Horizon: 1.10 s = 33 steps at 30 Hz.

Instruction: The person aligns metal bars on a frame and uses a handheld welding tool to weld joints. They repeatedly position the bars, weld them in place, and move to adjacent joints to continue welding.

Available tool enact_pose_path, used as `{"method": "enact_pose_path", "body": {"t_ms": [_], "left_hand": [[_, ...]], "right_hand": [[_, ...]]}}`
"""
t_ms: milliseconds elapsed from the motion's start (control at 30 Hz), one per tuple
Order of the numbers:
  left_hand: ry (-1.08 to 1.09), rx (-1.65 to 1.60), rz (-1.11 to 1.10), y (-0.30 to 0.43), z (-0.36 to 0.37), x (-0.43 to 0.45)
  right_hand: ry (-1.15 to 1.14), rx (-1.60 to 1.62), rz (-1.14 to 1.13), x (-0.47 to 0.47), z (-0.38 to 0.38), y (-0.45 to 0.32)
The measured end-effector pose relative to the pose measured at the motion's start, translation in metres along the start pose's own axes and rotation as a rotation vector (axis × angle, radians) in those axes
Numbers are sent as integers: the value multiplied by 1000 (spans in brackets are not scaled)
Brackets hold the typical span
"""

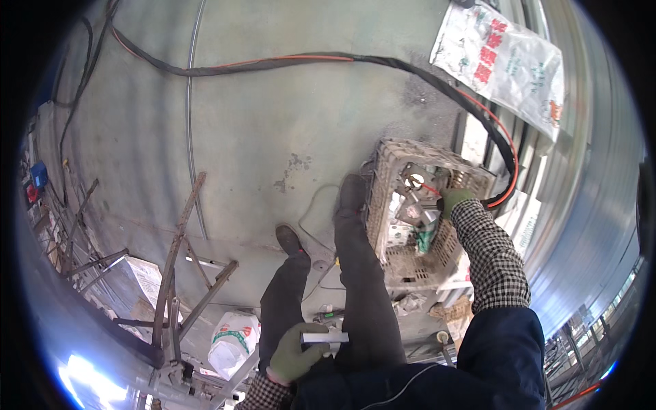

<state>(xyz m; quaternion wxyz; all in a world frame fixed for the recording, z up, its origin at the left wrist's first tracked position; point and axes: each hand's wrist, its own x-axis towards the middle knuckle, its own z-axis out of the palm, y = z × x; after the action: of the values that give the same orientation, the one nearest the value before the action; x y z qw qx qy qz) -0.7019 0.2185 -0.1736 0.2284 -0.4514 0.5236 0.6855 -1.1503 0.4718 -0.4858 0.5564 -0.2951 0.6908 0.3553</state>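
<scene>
My left hand [297,353], in a green work glove, grips a short silver metal profile [325,337] above my lap. My right hand [456,199], also gloved in green, is curled at the right side of a dirty plastic crate [373,220]. It seems to hold a hand tool [431,204] with a dark body and a silvery front; most of it is hidden by the glove. A black hose with an orange line [476,110] runs up to the right wrist. Inside the crate lie metal scraps [411,211], a red stick-like piece [429,189] and a green-and-white wrapper [425,238].
A printed white plastic sack [505,66] lies at the upper right, beside long metal profiles [589,169]. Rusty steel legs of a stand [174,266] rise at the lower left near a white bag [233,343]. A thin cable [302,215] lies by my shoes.
</scene>
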Motion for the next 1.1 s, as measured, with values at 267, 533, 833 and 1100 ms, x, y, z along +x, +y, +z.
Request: {"method": "enact_pose_path", "body": {"t_ms": [267, 533, 833, 1100], "left_hand": [[-39, -187, 84, 75, -10, -57], [-80, -317, 324, 131, -19, -103], [253, -544, 640, 126, -85, -183], [417, -755, 688, 83, -109, -203]], "right_hand": [[-159, -209, -169, -235, -40, 91], [161, -131, -479, -450, -185, 83], [279, 578, -1160, -588, -318, -69], [701, 747, -1146, -639, -331, -204]]}}
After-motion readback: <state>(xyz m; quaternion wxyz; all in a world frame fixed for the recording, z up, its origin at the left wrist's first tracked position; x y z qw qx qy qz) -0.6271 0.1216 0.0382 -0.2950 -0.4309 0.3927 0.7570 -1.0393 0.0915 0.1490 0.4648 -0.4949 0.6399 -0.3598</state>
